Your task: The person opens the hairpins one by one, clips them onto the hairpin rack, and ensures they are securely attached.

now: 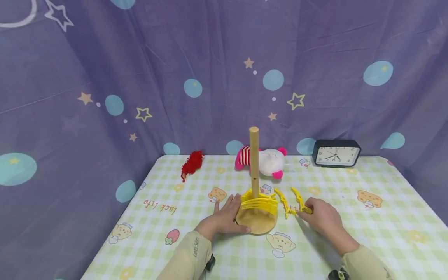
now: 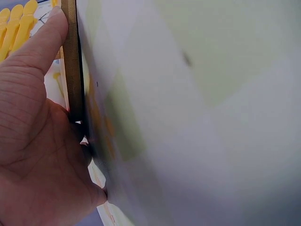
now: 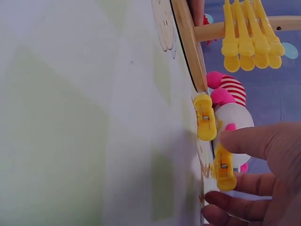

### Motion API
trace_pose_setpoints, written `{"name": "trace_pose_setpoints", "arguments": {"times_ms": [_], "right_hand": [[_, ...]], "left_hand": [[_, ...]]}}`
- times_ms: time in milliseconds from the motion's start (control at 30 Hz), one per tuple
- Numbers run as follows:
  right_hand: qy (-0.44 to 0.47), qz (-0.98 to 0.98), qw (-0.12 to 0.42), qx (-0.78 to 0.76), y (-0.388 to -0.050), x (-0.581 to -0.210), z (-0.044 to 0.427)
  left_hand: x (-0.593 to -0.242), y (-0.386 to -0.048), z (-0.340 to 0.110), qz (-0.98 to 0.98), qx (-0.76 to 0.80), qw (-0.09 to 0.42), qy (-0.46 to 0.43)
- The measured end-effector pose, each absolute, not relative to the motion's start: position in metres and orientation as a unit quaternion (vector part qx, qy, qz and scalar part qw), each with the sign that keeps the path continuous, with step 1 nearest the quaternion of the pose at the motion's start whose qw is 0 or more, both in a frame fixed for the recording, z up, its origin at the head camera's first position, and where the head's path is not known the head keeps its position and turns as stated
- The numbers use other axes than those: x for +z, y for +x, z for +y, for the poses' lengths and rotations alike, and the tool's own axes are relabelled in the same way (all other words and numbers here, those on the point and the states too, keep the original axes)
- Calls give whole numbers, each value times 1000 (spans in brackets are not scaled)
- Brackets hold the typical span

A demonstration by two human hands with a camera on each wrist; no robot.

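A round wooden base (image 1: 258, 226) carries an upright wooden post (image 1: 255, 167). Several yellow clips (image 1: 259, 204) hang around the post's lower part, above the base. My left hand (image 1: 226, 216) holds the base's left rim, thumb toward the front and fingers spread along the side. Right of the stand, a yellow plastic clip (image 1: 281, 199) lies on the tablecloth. Beside it, my right hand (image 1: 323, 217) pinches another yellow clip (image 3: 225, 176) by its end between thumb and fingers, with its long arms pointing away.
Behind the post lies a white and pink plush toy (image 1: 272, 162) with a striped part. A black-framed clock (image 1: 336, 153) stands at the back right, and a red yarn bundle (image 1: 193, 163) lies back left. The checked tablecloth (image 1: 196, 249) reaches a purple curtain (image 1: 217, 46).
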State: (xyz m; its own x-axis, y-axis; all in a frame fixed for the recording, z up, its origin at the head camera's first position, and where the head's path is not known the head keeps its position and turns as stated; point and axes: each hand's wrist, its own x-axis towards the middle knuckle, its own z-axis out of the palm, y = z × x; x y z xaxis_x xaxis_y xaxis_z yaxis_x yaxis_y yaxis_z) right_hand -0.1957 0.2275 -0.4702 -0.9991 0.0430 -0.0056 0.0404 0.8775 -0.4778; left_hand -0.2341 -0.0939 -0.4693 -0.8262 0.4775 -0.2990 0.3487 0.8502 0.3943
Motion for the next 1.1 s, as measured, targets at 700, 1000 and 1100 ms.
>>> {"name": "trace_pose_setpoints", "arguments": {"times_ms": [700,1000,1100], "right_hand": [[67,-913,186,357,-175,-444,220],[127,-909,248,310,-168,-439,210],[130,-903,274,305,-169,-440,208]], "left_hand": [[-470,-235,-94,941,166,199,219],[-470,-234,-94,941,166,199,219],[-468,-234,-94,940,165,198,222]]}}
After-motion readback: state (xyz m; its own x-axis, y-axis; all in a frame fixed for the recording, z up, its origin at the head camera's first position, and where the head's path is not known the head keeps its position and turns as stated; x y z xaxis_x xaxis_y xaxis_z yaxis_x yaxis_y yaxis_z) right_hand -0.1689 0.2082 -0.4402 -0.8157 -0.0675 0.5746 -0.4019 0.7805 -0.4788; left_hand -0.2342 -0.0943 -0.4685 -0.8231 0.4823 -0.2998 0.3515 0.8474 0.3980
